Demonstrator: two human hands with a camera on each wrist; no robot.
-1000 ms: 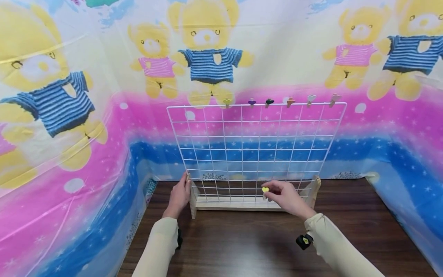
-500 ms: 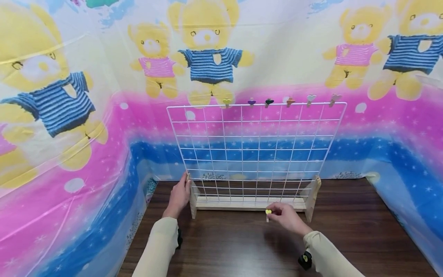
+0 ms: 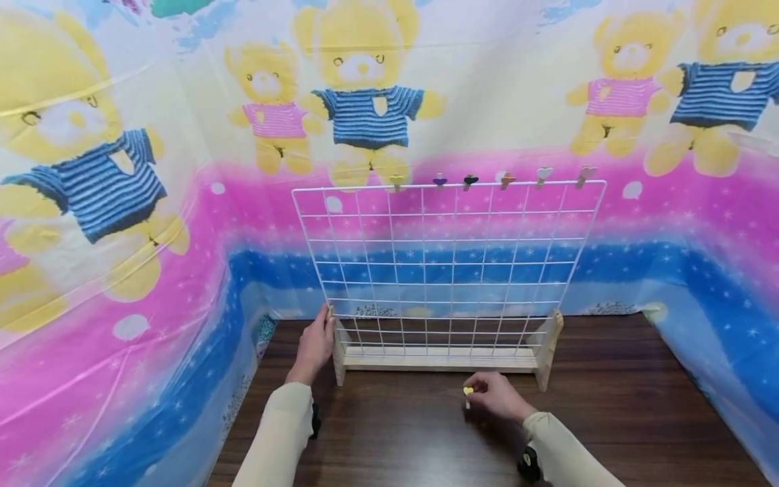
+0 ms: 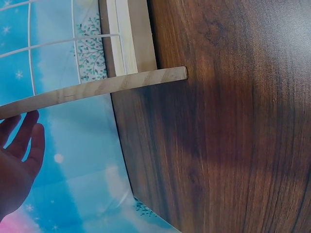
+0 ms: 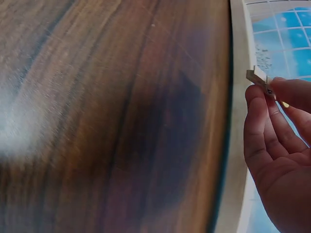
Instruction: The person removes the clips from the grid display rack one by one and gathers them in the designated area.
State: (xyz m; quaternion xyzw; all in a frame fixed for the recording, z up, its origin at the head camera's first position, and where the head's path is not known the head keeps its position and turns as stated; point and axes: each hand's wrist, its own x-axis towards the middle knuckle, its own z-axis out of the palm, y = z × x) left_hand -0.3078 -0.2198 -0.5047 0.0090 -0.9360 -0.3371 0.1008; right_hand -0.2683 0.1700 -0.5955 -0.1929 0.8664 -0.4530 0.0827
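My right hand (image 3: 499, 397) pinches a small wooden clothespin (image 5: 259, 79) with a yellow heart (image 3: 468, 391), low over the table in front of the stand. In the right wrist view, thumb and fingers hold it with its bare wooden end sticking out. My left hand (image 3: 314, 346) is at the left side of a wooden stand (image 3: 438, 366) that carries a white wire grid (image 3: 365, 187) upright. The left wrist view shows its fingertips (image 4: 32, 115) touching the outer face of the wooden side support (image 4: 107, 86); the left thumb is hidden there.
Along the grid's top wire sit several heart clothespins: yellow (image 3: 397, 180), purple (image 3: 439, 180), dark green (image 3: 470, 180), orange (image 3: 508, 179), white (image 3: 544, 174) and pale pink (image 3: 585, 174). A bear-printed cloth (image 3: 499, 101) hangs behind the dark wooden table (image 3: 389, 433).
My right hand has come down and toward me from in front of the grid's lower rows, bringing the yellow-heart clothespin along. My left hand stays at the stand's side.
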